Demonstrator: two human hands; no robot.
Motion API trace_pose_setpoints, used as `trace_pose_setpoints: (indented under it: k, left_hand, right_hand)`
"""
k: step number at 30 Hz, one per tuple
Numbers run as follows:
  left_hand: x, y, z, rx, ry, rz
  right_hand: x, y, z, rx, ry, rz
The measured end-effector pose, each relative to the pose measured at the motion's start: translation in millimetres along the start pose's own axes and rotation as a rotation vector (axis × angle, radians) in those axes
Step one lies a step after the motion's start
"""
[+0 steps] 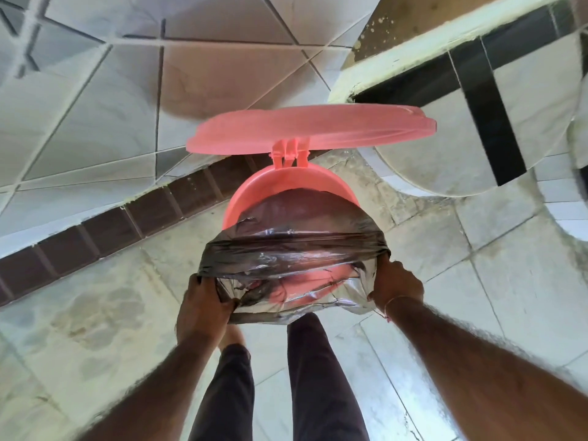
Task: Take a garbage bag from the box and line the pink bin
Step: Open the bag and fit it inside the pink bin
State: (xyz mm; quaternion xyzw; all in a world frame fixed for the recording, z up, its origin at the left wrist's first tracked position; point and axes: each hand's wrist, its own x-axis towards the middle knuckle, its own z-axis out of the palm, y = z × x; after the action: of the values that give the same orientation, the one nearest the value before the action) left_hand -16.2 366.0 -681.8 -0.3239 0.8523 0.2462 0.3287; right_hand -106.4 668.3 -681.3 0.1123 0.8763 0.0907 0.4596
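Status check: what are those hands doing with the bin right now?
Left hand, right hand: both gripping black bag. Bag half over pink bin rim. Lid open. Nothing blocking.

Both bare forearms reach forward and down, roughly parallel. The left hand (203, 305) is curled closed, knuckles up, fingers pinching. The right hand (396, 286) is likewise clenched, with a thin thread band at its wrist.

Pale tiled floor (477, 281), brown brick skirting (95, 230), tiled wall (95, 90).
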Motion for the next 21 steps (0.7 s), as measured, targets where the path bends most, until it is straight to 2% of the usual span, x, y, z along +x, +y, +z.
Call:
trace_pose_setpoints:
  k: [6,10,16,21]
  left_hand:
    - [35,12,-7,0.027,0.138,0.055]
    - [56,19,-17,0.068,0.158,0.101]
    - [75,29,-34,0.025,0.103,0.185]
    - [98,43,-69,0.162,-0.127,0.252]
  right_hand:
    - [28,-16,-12,0.172,0.095,0.039]
    - [42,-22,-26,0.289,0.150,0.005]
    - [54,-29,-48,0.480,0.125,-0.023]
    - [62,-39,-93,0.585,0.080,0.038]
